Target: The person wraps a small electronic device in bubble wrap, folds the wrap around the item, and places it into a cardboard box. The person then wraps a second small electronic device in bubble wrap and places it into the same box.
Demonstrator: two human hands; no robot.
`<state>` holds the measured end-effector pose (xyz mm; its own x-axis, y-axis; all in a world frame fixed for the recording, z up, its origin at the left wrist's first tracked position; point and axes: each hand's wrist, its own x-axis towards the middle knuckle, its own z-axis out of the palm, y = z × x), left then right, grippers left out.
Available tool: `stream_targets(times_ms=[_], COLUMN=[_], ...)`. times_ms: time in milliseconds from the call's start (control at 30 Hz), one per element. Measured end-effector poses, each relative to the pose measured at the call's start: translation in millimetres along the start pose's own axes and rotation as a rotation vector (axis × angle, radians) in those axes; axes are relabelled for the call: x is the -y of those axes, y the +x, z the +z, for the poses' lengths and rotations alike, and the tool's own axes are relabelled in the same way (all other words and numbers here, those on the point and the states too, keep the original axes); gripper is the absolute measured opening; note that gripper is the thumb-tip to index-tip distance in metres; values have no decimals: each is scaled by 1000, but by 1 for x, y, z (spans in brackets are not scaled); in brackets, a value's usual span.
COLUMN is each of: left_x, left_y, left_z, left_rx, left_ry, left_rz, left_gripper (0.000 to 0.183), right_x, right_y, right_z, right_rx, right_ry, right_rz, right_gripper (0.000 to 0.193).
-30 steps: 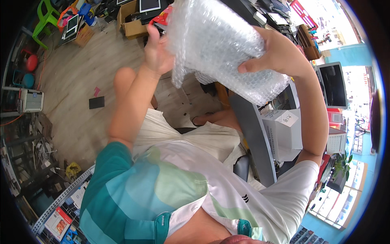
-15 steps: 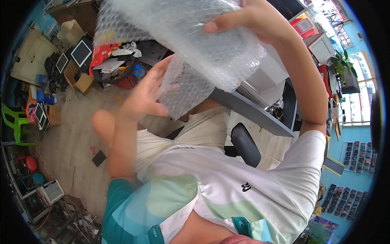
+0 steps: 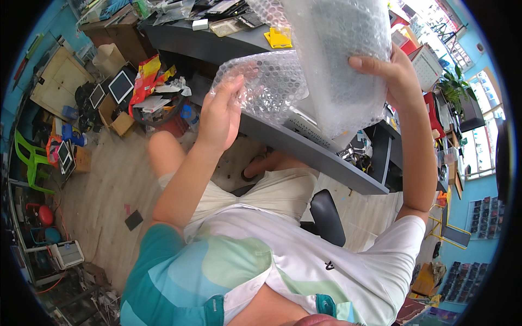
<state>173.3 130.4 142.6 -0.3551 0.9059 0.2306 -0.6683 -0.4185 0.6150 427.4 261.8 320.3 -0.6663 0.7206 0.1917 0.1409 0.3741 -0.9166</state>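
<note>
Clear bubble wrap (image 3: 342,92) is held up in front of me, over an open desk drawer (image 3: 326,146). My right hand (image 3: 402,79) grips the thick folded part at its right edge, thumb on the near face. A greyish area shows through the layers, but I cannot make out what it is. A looser flap extends left to my left hand (image 3: 220,111). There the flap's edge lies between my thumb and fingers, which show faintly through the plastic.
Behind the wrap, the grey desk (image 3: 190,41) carries a yellow stand (image 3: 279,38) and several flat device parts. A full waste bin (image 3: 163,117) stands left of my knee, near tablets (image 3: 120,87) and cardboard boxes. A black chair armrest (image 3: 328,217) is by my right side.
The bubble wrap has shifted right and stands more upright, uncovering the desktop. My right hand moved right and lower with it; my left hand rose slightly, and the flap spread out to the left.
</note>
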Motion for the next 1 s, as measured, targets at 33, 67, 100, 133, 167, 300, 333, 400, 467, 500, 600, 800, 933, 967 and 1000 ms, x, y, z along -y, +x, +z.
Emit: stream_targets(times_ms=[33,67,100,133,167,300,333,400,467,500,600,800,933,967,1000], left_x=[1,1,2,2,4,4,-3,4,26,38,61,56,36,40,38], left_y=[4,11,16,22,26,33,27,31,44,47,51,75,62,59,58], left_z=[5,7,8,9,3,-3,18,29,21,20,49,67,74,70,68], left_rx=[-34,-67,-104,-141,-158,130,249,472,651,571,494,756,877,869,925], left_ry=[24,76,125,173,134,-229,-446,-613,-511,-210,322,425,576,826,891], left_rz=[37,80,120,160,130,-120,-179,-129,93,142,207,-405,-306,105,158], left_gripper=[31,30,29,29,29,43,48,62,80,101,107,88,65,57,56], right_x=[-6,-11,-14,-16,-17,-29,-36,-56,-69,-79,-106,-135,-132,-132,-133], right_y=[-4,-7,-10,-14,-18,-27,-31,-37,-45,-54,-84,-109,-128,-130,-134], right_z=[-3,-7,-11,-11,-10,-14,-17,-29,-34,-38,-33,-5,15,19,24], right_rx=[-32,-64,-75,-85,-97,-83,-89,-69,-59,-71,-113,-312,-439,-460,-492], right_ry=[5,10,40,63,86,239,297,495,709,786,908,930,824,792,761], right_rz=[-3,-6,14,27,39,63,71,87,97,85,-110,-243,-177,-153,-130], right_gripper=[72,73,65,65,66,69,70,75,77,80,77,63,60,59,58])
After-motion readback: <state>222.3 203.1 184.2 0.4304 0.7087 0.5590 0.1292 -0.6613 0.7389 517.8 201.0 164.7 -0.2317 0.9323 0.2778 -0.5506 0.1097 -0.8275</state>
